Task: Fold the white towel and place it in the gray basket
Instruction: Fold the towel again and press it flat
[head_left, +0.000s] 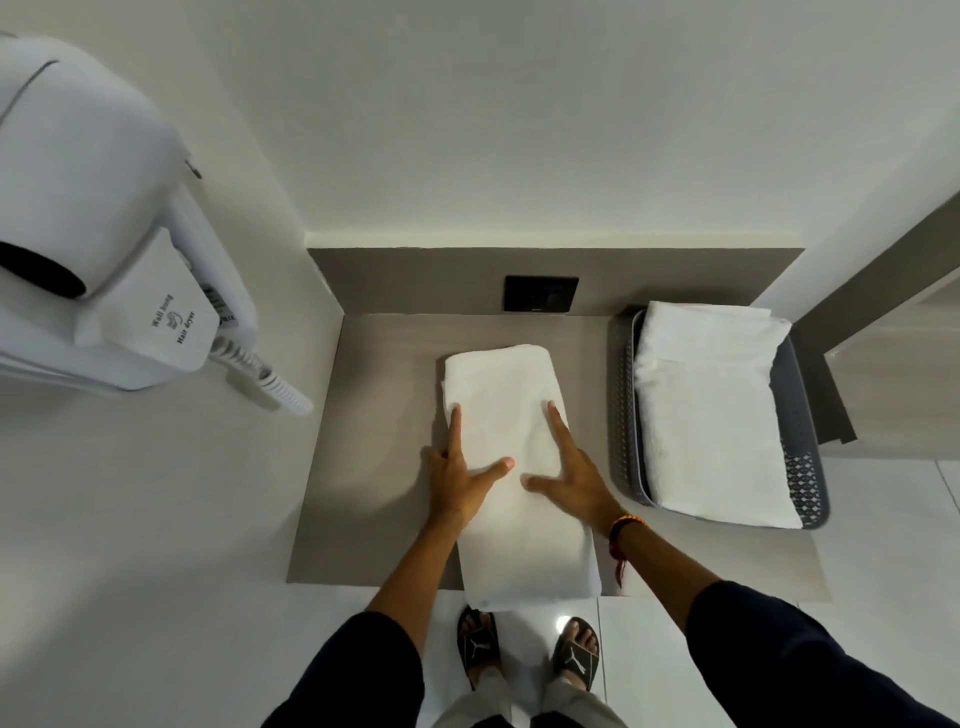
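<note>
A white towel (506, 400) lies folded into a long narrow strip on the grey-brown counter (384, 415), its near end hanging a little over the front edge. My left hand (460, 475) presses flat on the strip's left side, fingers spread. On the right side my right hand (574, 470) rests flat as well, thumb pointing inward. Neither hand grips the cloth. The gray basket (626, 410) stands to the right on the counter and holds another folded white towel (711, 415).
A white wall-hung hair dryer (104, 249) with a coiled cord juts out at the left. A black socket plate (540, 293) sits on the back panel. A shelf edge (883, 270) rises at the right. My feet in black sandals (527, 647) stand on white tiles.
</note>
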